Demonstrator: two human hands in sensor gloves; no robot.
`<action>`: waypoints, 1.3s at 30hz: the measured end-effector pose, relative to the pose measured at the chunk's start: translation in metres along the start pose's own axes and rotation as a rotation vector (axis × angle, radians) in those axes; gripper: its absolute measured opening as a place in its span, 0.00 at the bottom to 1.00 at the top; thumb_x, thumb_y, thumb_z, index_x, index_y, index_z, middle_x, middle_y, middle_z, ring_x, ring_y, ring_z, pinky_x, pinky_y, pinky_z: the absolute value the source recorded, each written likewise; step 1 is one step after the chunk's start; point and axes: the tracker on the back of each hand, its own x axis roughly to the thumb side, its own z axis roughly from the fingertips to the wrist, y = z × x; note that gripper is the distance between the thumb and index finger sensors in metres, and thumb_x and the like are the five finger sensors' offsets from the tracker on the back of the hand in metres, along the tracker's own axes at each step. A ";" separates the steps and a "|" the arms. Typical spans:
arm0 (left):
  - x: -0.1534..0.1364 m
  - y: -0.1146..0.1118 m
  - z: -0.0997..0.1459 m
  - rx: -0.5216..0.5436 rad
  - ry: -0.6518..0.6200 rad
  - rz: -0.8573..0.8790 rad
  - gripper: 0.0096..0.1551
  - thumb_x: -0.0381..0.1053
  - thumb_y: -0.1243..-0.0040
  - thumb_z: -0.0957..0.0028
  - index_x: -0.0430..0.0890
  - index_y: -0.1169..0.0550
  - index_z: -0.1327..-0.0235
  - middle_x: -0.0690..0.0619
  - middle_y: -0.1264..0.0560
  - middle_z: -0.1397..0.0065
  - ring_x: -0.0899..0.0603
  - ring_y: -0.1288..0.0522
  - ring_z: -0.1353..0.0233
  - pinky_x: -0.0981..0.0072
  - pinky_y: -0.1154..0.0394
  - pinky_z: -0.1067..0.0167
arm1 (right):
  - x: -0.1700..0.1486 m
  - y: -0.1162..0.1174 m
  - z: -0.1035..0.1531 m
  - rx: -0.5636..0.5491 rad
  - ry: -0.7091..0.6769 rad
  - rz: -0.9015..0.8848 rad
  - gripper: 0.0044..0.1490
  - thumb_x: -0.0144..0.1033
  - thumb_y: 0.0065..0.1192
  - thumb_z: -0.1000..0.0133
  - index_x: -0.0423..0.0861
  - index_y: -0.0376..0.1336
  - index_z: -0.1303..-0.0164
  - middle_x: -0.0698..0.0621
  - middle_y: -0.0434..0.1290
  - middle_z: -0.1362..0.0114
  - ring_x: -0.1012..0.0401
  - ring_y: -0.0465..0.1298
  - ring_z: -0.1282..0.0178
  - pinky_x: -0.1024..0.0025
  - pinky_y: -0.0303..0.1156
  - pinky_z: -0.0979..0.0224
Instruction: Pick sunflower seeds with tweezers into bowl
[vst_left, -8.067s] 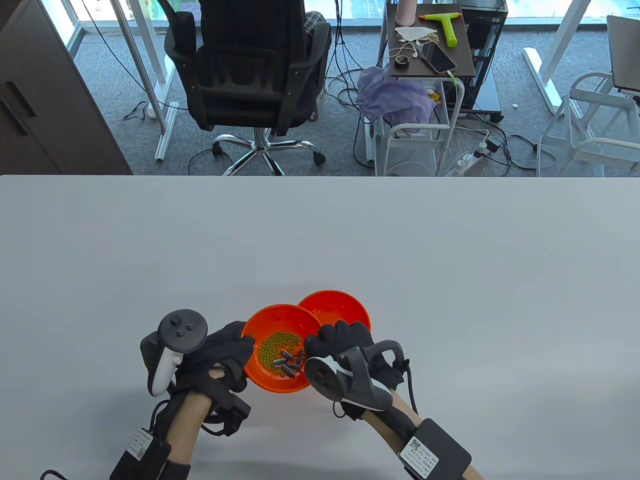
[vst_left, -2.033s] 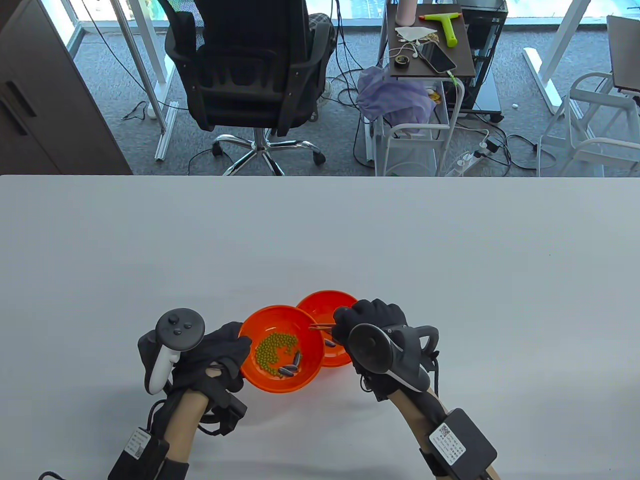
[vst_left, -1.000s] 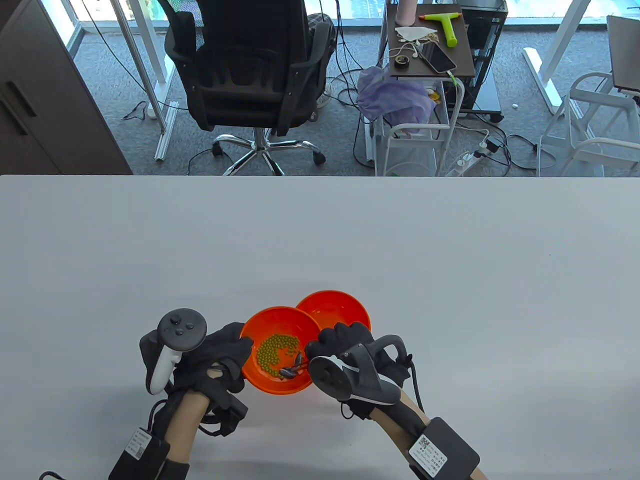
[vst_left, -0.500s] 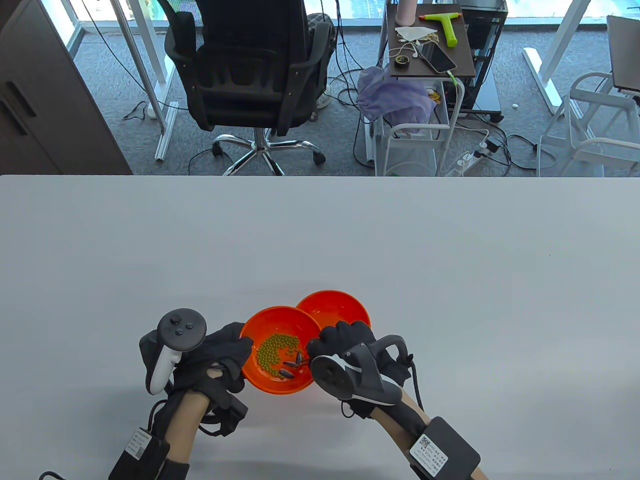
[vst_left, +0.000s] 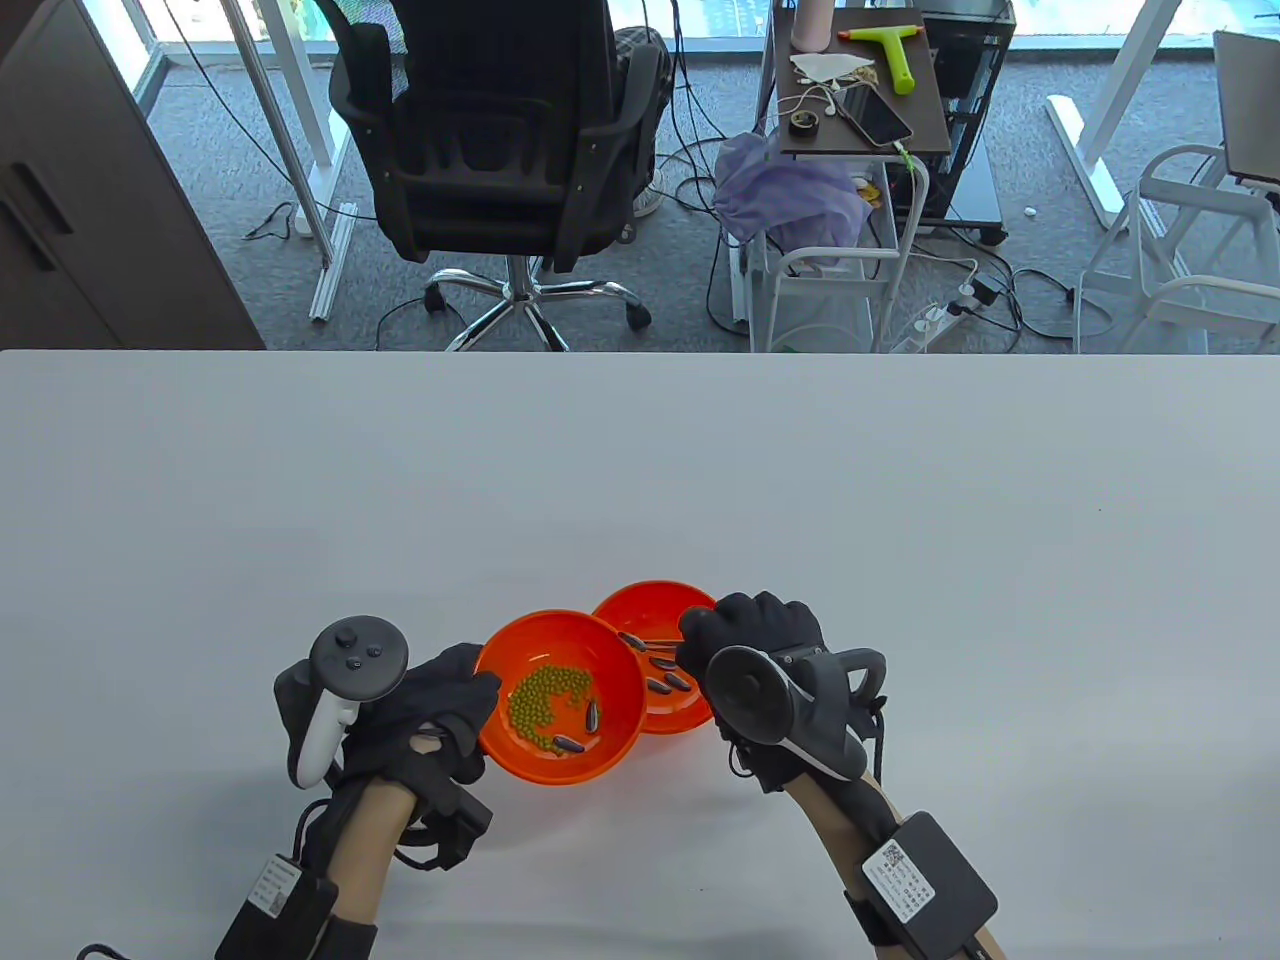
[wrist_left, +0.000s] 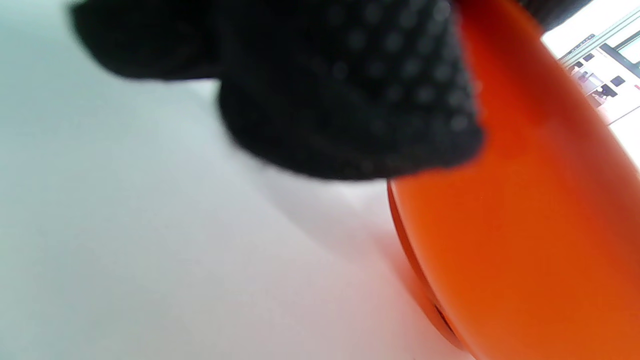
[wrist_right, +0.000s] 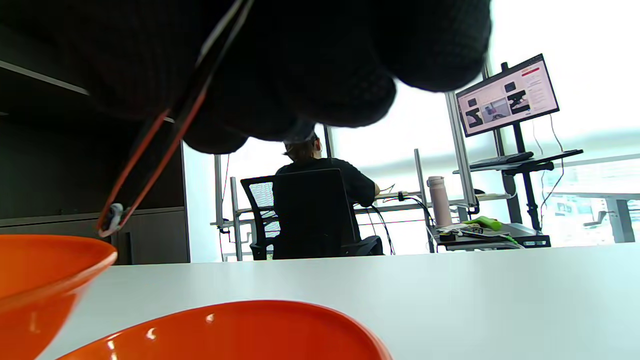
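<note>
The right hand was closed around a pair of tweezers, its fingers bunched together over the handle. The thin tips reached left over the far orange bowl; in the right wrist view they were nearly pinched together on a small pale seed, held just above a bowl rim. Several dark sunflower seeds lay in that far bowl, close beside the right hand.

The left hand curled against the left side of the near orange bowl, fingertips pressed on its outer wall and holding it. That bowl touched the far one, overlapping its near-left edge in the table view. Inside it sat a heap of small green beans with two more striped seeds at the right and near edge of the heap.

Both bowls stood on the pale grey counter, toward its near edge. Beyond the far edge stood a black office chair and, to its right, a small cart carrying a phone and a green squeegee.
</note>
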 end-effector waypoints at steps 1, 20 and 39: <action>0.000 0.000 0.000 0.000 0.001 0.000 0.28 0.54 0.38 0.50 0.44 0.21 0.38 0.48 0.12 0.68 0.52 0.13 0.83 0.60 0.14 0.73 | -0.002 0.002 0.000 0.008 0.006 0.008 0.25 0.49 0.74 0.62 0.54 0.83 0.59 0.57 0.86 0.56 0.62 0.83 0.61 0.62 0.80 0.44; -0.001 0.003 0.000 0.005 0.003 0.010 0.28 0.54 0.38 0.50 0.44 0.21 0.38 0.48 0.12 0.68 0.52 0.13 0.83 0.60 0.14 0.73 | -0.002 0.050 0.005 0.098 -0.042 0.185 0.26 0.52 0.74 0.62 0.55 0.83 0.59 0.58 0.86 0.56 0.63 0.83 0.61 0.63 0.81 0.44; -0.001 0.002 -0.001 0.003 0.002 0.007 0.28 0.54 0.38 0.50 0.44 0.21 0.38 0.48 0.12 0.68 0.52 0.13 0.83 0.60 0.14 0.73 | 0.001 -0.002 0.000 -0.026 0.019 -0.099 0.25 0.51 0.74 0.62 0.56 0.83 0.59 0.58 0.86 0.56 0.63 0.83 0.61 0.63 0.81 0.45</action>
